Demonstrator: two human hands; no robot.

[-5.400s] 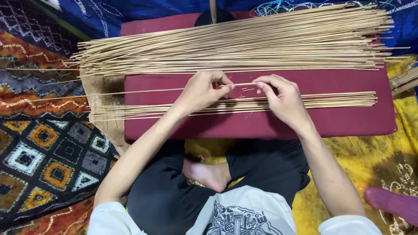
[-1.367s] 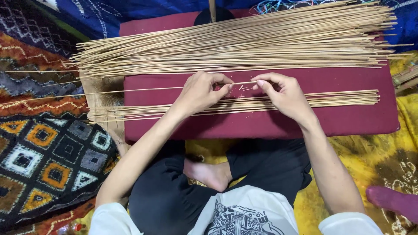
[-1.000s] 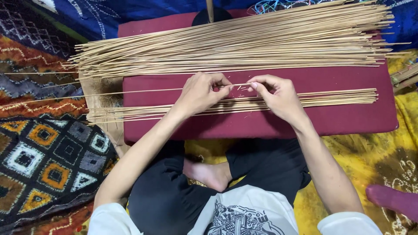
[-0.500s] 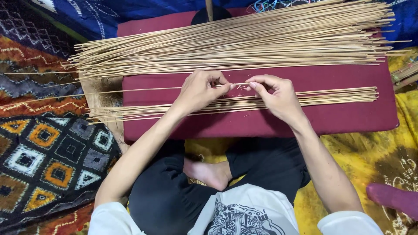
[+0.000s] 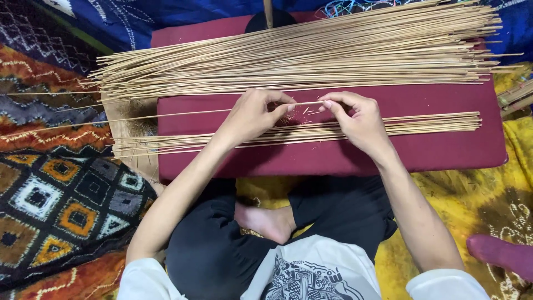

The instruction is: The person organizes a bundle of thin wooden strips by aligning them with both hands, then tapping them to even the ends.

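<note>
Surface: a maroon cushion, flat and rectangular, laid across the lap of a person seated cross-legged. Around the cushion: patterned cloths with diamond motifs off its left end, yellow printed fabric off its right and near edge, blue cloth beyond its far edge.

Item in hand: one thin pale stick, straight and very slender, running along the cushion's middle and out past its left end. The left hand pinches it between thumb and fingertips; the right hand pinches its right tip. The two hands sit close together, a short gap between them.

Also on the cushion: a large heap of like sticks along the far edge; a smaller flat bundle on the near side, passing under both hands. Tiny pale splinters lie between the hands.

Unclear: a dark round object with an upright stick, cut off at the top; a purple shape at the lower right, partly out of view.
</note>
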